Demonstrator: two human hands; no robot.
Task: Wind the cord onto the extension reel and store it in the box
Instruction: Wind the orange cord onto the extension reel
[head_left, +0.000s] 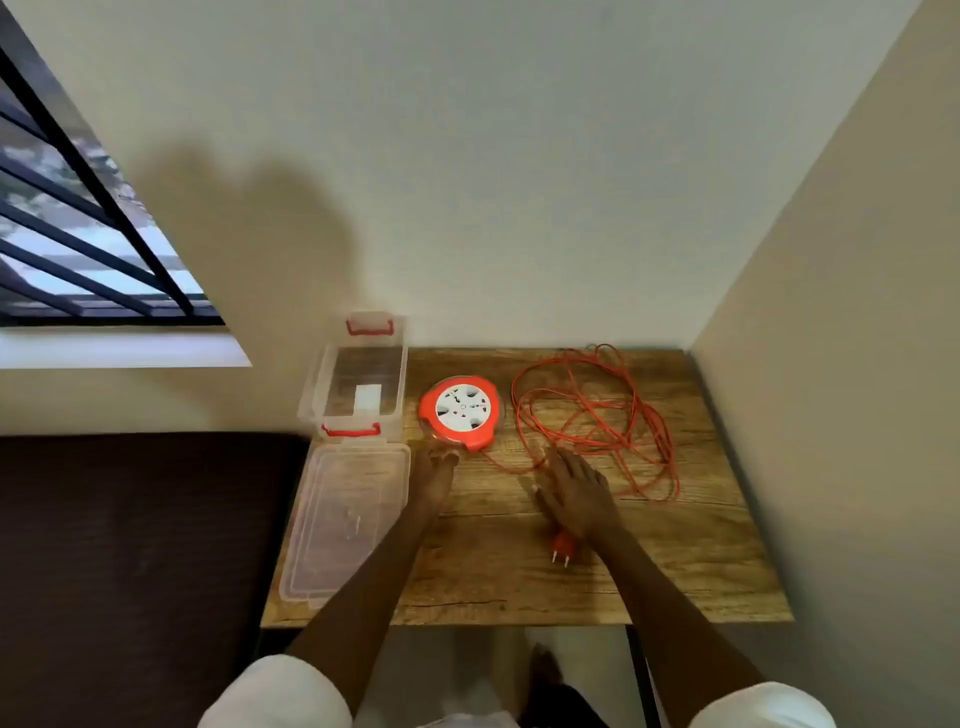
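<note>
1. Reel is lying flat on the wooden worktop, orange housing with a white socket face turned up, just right of the box.
2. Cord is sprawling in loose orange loops over the right rear part of the worktop, none of it visibly wound on; one strand is running from the reel's near edge toward the right hand.
3. Plug is lying near the front of the loops, two pins pointing toward the person, partly tucked under the right wrist.
4. Left hand is reaching to the near edge of the reel, fingertips at or touching its rim; fingers look fairly straight, grip released (exact contact is hard to make out).
5. Right hand is lying palm down with fingers spread and extended, grip released, fingertips at the near strands of cord; whether it is pressing the cord I cannot tell.
6. Box is standing open at the left rear corner of the worktop, clear plastic with red latches at both ends, with a small white rectangle showing at its bottom.
7. Lid is lying flat just in front of the box, along the left edge of the worktop.
8. Window with dark bars is showing at upper left (a dark-covered surface is sitting left of the worktop).
</note>
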